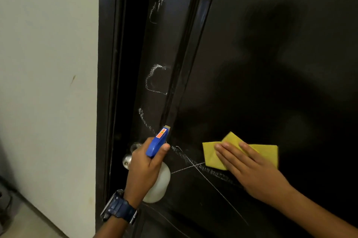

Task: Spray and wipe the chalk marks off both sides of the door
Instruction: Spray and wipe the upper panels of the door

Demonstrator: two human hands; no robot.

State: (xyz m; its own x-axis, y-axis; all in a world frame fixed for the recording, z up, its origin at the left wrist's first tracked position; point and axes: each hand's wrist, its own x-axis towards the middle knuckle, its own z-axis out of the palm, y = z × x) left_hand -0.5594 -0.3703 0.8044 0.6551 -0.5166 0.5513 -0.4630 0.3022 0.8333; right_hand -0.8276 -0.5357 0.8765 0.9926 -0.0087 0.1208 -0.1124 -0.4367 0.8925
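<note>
L hand (144, 162) grips sprayer (157, 162) by door's (271, 63) latch edge, nozzle toward chalk (155, 80) — R hand (249, 168) flat, presses cloth (268, 153) on panel, ready to wipe.

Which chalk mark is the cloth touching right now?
The lowest mark, the crossed lines beside the yellow cloth. The three curved marks above, along the door's left strip, lie clear of it.

Glossy dark door (271, 63), powdery chalk marks (155, 80), soft yellow cloth (267, 152), shiny metal knob (126, 161), plastic spray bottle (157, 185).
</note>
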